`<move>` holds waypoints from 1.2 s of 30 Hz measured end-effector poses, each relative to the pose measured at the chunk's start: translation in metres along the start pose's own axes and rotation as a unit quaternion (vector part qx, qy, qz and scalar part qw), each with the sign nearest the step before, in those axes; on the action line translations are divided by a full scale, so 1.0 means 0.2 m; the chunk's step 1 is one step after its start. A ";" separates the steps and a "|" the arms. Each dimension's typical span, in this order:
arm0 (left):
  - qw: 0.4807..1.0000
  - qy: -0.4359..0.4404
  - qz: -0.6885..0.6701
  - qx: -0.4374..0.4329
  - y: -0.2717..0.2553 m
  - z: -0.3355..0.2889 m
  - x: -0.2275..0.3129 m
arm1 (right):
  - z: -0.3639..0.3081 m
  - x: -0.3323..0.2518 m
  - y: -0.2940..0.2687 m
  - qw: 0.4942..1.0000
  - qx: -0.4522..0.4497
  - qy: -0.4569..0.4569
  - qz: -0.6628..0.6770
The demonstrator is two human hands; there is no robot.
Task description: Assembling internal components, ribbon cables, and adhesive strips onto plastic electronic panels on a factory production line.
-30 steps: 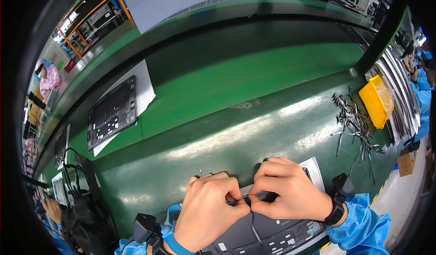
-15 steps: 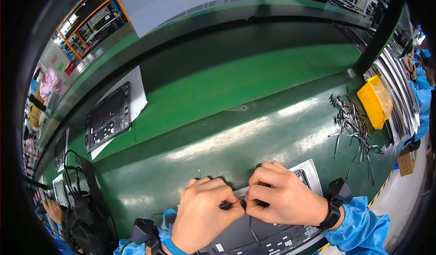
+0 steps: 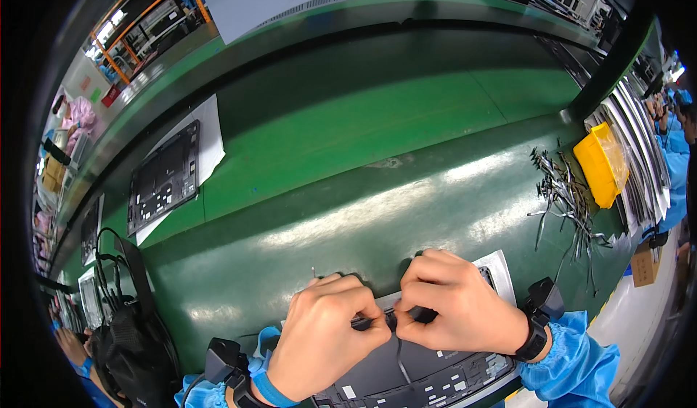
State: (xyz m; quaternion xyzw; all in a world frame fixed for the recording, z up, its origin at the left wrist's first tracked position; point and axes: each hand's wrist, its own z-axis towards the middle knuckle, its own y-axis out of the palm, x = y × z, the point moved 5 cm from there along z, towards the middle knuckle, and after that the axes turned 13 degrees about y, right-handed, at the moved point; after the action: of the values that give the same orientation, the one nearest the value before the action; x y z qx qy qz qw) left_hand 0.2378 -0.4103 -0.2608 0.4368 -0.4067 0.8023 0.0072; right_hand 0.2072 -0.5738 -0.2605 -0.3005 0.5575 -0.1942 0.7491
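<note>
A dark laptop cover with small white patches lies in front of me, on a white sheet that shows at its upper right corner. A thin grey-black cable runs down over the cover from between my fingertips. My left hand and my right hand are both closed in a pinch at the cable's upper end, near the cover's far edge. Their fingertips almost meet. Fingers hide most of the cable's dark end.
At the right lies a pile of thin cables, beside a yellow bin and stacked sheets. Another dark cover rests on the green belt beyond. A black bag stands at my left, with a co-worker's hand past it.
The cover on the green belt has moved a little to the left. My hands keep their pinch at the cable's end, with only a slight shift of the fingers.
</note>
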 end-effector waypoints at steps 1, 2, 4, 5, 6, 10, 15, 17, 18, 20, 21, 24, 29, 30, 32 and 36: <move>0.999 -0.035 -0.003 -0.027 0.00 0.00 -0.01 | 0.01 0.01 0.01 1.000 -0.004 0.015 -0.001; 0.999 -0.039 -0.003 -0.026 0.00 0.01 -0.01 | 0.01 0.01 0.02 1.000 -0.008 0.014 0.002; 0.997 -0.063 0.003 -0.049 0.00 0.03 -0.01 | 0.01 0.00 0.01 0.999 -0.001 0.033 -0.028; 0.997 -0.062 0.003 -0.049 0.00 0.03 -0.01 | 0.01 0.00 0.01 0.999 0.000 0.034 -0.028; 0.997 -0.058 0.004 -0.041 0.01 0.02 0.00 | 0.01 -0.01 0.01 0.999 0.006 0.022 -0.023; 0.996 -0.066 -0.011 -0.057 0.01 0.04 0.00 | 0.02 0.02 0.01 0.999 -0.014 -0.014 0.027; 0.995 -0.061 -0.030 -0.070 0.02 0.05 -0.02 | 0.00 0.06 -0.04 0.998 -0.049 0.011 0.043; 0.996 -0.040 -0.039 -0.068 0.03 0.05 -0.03 | -0.01 0.06 -0.05 0.999 -0.033 0.011 0.022; 0.999 -0.008 -0.029 -0.040 0.03 0.02 -0.03 | -0.01 0.06 -0.04 0.999 -0.035 0.010 0.025; 1.000 0.021 -0.018 -0.012 0.03 -0.02 -0.03 | 0.00 0.05 -0.03 0.999 -0.033 -0.012 0.026; 0.999 0.038 0.001 0.000 0.03 -0.02 -0.03 | 0.00 0.05 -0.02 0.999 -0.034 -0.010 0.026; 0.998 0.061 0.025 0.015 0.03 -0.02 -0.02 | 0.00 0.05 -0.02 0.999 -0.038 -0.010 0.023; 0.994 0.086 0.061 0.042 0.03 -0.03 0.00 | 0.00 0.03 -0.01 0.999 -0.022 -0.016 0.028; 0.996 0.071 0.051 0.035 0.03 -0.02 -0.01 | 0.01 0.03 -0.01 0.999 -0.024 -0.013 0.030; 0.997 0.053 0.041 0.027 0.02 -0.01 -0.02 | 0.02 0.04 -0.01 0.998 -0.036 -0.001 0.042; 1.000 0.013 -0.020 -0.018 0.02 0.02 -0.04 | 0.01 0.07 -0.03 0.999 -0.025 -0.008 0.024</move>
State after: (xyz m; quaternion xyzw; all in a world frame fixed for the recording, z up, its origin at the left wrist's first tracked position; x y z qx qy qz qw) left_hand 0.2451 -0.4125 -0.2681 0.4341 -0.4120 0.8003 0.0365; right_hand 0.2140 -0.5854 -0.2662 -0.3073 0.5627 -0.1602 0.7506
